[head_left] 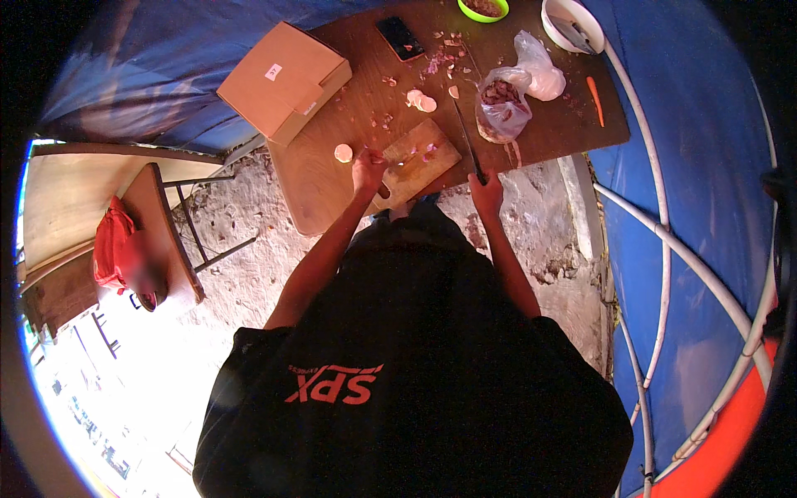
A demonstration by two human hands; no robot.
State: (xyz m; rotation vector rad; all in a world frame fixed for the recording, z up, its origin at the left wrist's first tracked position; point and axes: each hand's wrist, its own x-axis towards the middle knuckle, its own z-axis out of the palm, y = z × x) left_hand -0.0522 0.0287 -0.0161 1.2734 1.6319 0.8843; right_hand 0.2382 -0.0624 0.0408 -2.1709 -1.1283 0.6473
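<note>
My right hand point(486, 196) is closed round the handle of a long knife point(467, 137), its blade pointing away from me over the table, right of a wooden cutting board point(438, 151). The board lies slanted at the near table edge, with small pinkish-white pieces point(429, 153) on it, perhaps onion or garlic. My left hand point(367, 171) is at the board's left edge, its fingers drawn together. Whatever they may hold is too small to make out. Just beyond that hand lies a pale round piece point(344, 153); more pale round pieces point(422, 100) lie past the board.
On the brown table point(320, 178) are a cardboard box point(286, 79), a phone point(399, 38), scattered peelings point(444, 60), plastic bags point(508, 104), an orange stick-like thing point(595, 101), a green bowl point(484, 8) and a white bowl point(599, 33). At left, a person in red point(116, 245) is near another table.
</note>
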